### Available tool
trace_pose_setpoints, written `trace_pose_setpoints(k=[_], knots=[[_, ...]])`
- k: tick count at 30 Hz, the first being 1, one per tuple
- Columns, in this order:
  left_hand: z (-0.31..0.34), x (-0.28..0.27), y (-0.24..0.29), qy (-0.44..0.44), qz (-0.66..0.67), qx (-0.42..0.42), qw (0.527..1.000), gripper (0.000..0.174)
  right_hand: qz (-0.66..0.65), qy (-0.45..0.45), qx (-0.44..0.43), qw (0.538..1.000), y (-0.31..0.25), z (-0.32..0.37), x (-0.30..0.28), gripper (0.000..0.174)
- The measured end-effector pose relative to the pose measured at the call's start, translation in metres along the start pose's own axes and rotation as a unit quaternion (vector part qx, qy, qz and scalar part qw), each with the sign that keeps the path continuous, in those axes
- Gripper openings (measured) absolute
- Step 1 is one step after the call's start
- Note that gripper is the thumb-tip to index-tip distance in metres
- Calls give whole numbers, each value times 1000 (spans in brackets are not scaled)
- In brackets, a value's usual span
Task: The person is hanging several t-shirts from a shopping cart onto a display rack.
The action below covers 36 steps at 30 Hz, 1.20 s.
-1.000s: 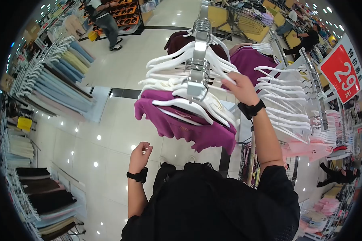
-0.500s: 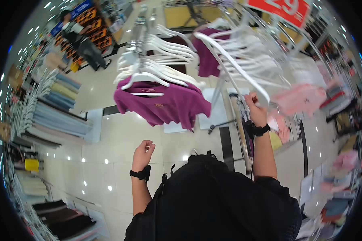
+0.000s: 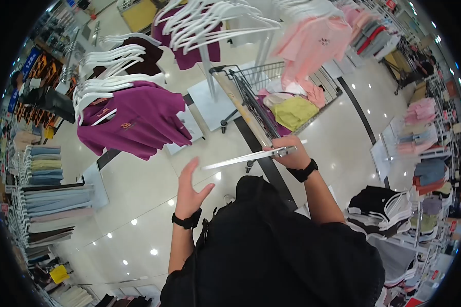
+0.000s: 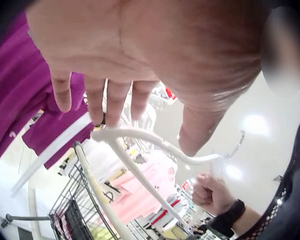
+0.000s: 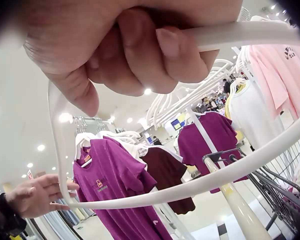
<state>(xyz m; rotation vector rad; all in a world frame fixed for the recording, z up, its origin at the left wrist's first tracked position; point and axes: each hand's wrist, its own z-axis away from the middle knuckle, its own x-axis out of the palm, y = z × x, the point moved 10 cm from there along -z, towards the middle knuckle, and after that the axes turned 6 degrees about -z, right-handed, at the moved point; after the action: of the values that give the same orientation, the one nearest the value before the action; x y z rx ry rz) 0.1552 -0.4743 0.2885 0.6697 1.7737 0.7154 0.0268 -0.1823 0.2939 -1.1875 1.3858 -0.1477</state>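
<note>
My right hand (image 3: 291, 152) grips a bare white hanger (image 3: 235, 160), which points across toward my left side in the head view. In the right wrist view the fingers (image 5: 140, 55) curl round the hanger (image 5: 230, 175) at the top. My left hand (image 3: 190, 190) has its fingers spread and thumb apart, close to the hanger's free end. The left wrist view has the left hand (image 4: 150, 60) over the hanger (image 4: 160, 142); whether it touches, I cannot tell. Purple shirts (image 3: 133, 120) hang on a rack to the left.
A wire cart (image 3: 330, 84) with folded clothes, a yellow-green one (image 3: 293, 112) among them, stands beyond my right hand. White hangers (image 3: 210, 25) hang at the top, pink shirts (image 3: 317, 43) to their right. More clothes racks line both sides. A person (image 3: 48, 100) stands at far left.
My right hand has brought the hanger from the rack down in front of my body. The left hand has spread its fingers. The view has turned right, bringing the cart more fully into sight.
</note>
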Motion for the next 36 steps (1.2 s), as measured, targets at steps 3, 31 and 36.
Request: trace_pose_setpoints(k=[3,31,36], knots=[[7,71,10,-156,45,-21,987,31,-92,28,3,995,-2,6,-21,46],[-46,257,92,-1,-50,-434,900,20,42,-293,309,904,619,-50,48,66],[-48,270,86,31,-46,-462,885,20,174,-526,171,815,706,-30,34,59]])
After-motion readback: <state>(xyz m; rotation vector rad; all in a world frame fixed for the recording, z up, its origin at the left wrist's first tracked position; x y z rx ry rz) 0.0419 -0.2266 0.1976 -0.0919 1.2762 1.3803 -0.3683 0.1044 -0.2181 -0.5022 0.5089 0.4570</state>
